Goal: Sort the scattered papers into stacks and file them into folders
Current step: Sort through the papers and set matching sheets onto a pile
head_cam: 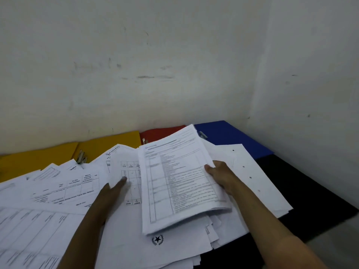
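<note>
Black table (303, 202) w/ scattered papers (58, 191), folders (108, 144).

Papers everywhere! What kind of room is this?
Probably an office or filing corner: printed forms cover a dark desk, coloured folders line the white wall, and the right hand holds a sheaf.

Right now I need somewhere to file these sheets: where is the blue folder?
The blue folder lies at the far right by the wall corner, beside the red folder.
</note>
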